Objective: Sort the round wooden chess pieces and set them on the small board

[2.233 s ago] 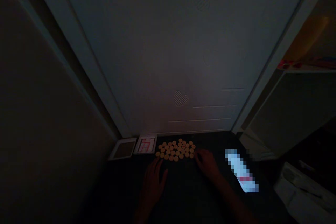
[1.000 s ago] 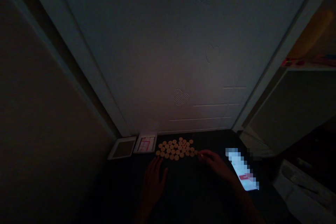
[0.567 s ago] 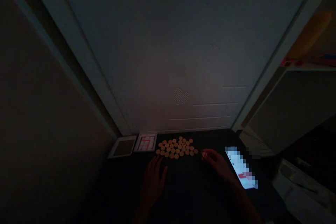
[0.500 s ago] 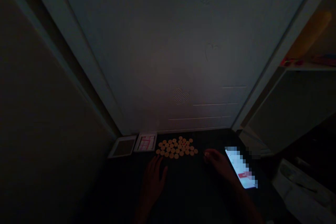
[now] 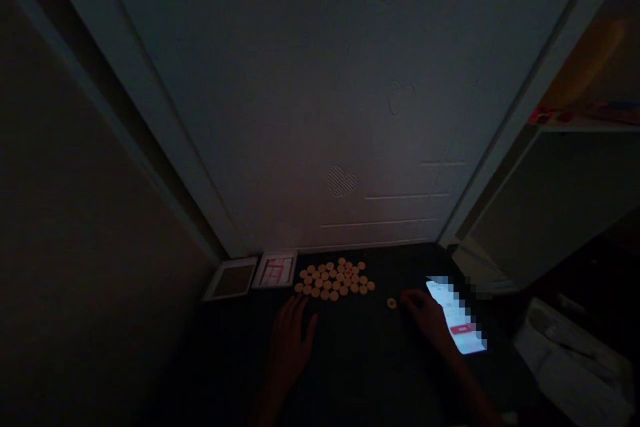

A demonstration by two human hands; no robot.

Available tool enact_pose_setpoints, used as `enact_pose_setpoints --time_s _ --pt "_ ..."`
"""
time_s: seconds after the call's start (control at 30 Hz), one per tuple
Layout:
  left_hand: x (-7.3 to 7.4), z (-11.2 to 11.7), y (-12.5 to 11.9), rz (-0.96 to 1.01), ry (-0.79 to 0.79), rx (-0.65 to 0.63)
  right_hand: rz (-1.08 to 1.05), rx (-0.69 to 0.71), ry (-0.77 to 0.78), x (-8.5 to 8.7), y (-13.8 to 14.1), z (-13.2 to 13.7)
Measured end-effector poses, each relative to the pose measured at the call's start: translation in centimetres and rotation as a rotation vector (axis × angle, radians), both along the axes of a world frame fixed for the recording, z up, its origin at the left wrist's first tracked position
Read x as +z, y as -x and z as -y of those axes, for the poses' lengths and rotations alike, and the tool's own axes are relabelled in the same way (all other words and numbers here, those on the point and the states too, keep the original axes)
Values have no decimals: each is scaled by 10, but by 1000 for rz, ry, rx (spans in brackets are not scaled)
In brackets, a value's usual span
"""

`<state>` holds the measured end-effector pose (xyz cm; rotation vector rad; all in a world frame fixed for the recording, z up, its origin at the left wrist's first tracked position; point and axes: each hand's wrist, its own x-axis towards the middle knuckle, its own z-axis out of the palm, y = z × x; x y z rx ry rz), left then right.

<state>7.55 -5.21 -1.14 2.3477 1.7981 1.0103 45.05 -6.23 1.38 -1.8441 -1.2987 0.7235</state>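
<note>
The scene is very dim. Several round tan discs (image 5: 334,280) lie packed together on a dark floor at the foot of a pale door. A single disc (image 5: 391,303) lies apart, to the right of the cluster. My right hand (image 5: 425,317) rests just right of that lone disc, not holding it, its fingers loosely apart. My left hand (image 5: 291,337) lies flat on the floor, palm down, just below the cluster's left end, holding nothing.
A lit phone screen (image 5: 456,317) lies on the floor by my right wrist. Two shallow white trays (image 5: 231,279) (image 5: 276,270) sit left of the discs. The door (image 5: 320,93) closes the far side, a wall the left, a white cabinet (image 5: 550,200) the right.
My right hand drew one disc away from the cluster's right edge, set it down apart and slid on toward the phone. My left hand stayed put.
</note>
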Motion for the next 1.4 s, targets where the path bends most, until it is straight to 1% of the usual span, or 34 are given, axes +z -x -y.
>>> enact_pose_setpoints --time_s 0.17,0.43,0.7,0.87,0.97,1.07,1.2,1.4 --pt "-2 0 1 -24 9 1 75 7 -21 -8 2 -1" --pt "1 1 0 -13 16 4 175 17 -101 -16 4 1" --pt "3 1 0 -23 22 14 247 78 -203 -13 13 9" --pt "3 1 0 -27 20 6 360 114 -309 -13 24 20" --pt "2 1 0 -28 11 14 417 124 -298 -15 30 24" --pt "3 1 0 -27 15 15 446 168 -266 -15 34 24" --pt "3 0 0 -15 8 14 449 187 -238 -16 39 21" --pt "6 2 0 -14 31 11 439 236 -246 -14 44 19"
